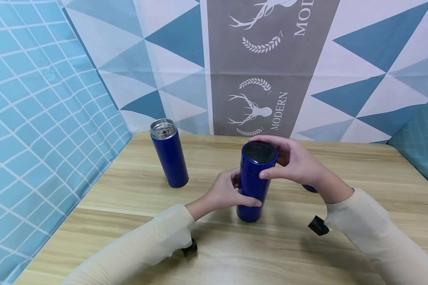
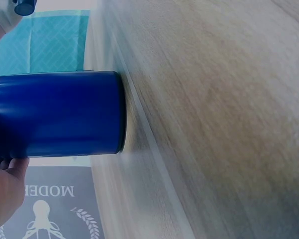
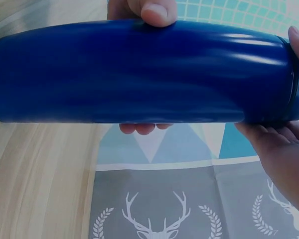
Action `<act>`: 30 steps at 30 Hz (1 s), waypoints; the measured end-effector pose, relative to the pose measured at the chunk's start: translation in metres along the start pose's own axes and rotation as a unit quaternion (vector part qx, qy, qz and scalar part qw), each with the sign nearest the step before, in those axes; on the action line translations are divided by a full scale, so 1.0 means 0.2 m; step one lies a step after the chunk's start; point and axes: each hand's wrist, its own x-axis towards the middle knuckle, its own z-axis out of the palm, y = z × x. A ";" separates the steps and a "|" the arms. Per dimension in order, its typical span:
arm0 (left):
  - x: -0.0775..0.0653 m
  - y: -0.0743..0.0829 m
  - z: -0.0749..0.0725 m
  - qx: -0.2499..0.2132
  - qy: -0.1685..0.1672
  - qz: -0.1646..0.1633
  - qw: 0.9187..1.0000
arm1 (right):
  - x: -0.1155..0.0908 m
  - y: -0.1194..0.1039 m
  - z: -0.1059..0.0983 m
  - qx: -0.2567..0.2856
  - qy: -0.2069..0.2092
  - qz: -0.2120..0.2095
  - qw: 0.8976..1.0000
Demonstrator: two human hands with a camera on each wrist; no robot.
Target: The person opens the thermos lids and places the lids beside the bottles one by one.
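The left hand grips the blue flask mid-body, the right hand its lid — upright, perhaps touching the table. Likely stiff, slick, fairly weighty — best held there.

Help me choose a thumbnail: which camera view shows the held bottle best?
The head view: it shows the held bottle from black top to base. The left wrist view shows only its lower part; the right wrist view shows its long blue side, top end cut off.
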 end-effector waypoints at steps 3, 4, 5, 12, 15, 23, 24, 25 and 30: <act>0.00 0.01 0.00 0.004 0.001 0.000 1.000 | 0.01 0.00 -0.01 0.005 -0.010 -0.005 1.000; 0.00 0.01 0.00 0.005 0.001 0.001 1.000 | 0.01 0.00 -0.02 0.008 -0.014 -0.008 1.000; 0.00 0.01 -0.01 0.005 0.001 0.002 1.000 | 0.01 0.00 -0.02 0.011 -0.018 -0.011 1.000; 0.01 0.03 -0.01 0.005 0.000 0.002 1.000 | 0.03 0.01 -0.05 0.024 -0.043 -0.017 0.999; 0.01 0.03 -0.01 0.005 0.002 0.000 1.000 | 0.03 0.01 -0.06 0.028 -0.053 -0.013 0.998; 0.01 0.04 -0.02 0.003 0.000 -0.004 1.000 | 0.05 0.00 -0.09 0.042 -0.076 0.004 0.996; 0.01 0.04 -0.02 0.000 -0.001 -0.005 1.000 | 0.06 0.00 -0.09 0.045 -0.082 0.007 0.996; 0.01 0.03 -0.01 -0.002 -0.001 -0.007 1.000 | 0.06 -0.01 -0.08 0.047 -0.087 0.005 0.995; 0.00 0.01 0.01 -0.006 0.000 -0.014 1.000 | 0.01 -0.05 -0.03 0.047 -0.046 0.017 0.998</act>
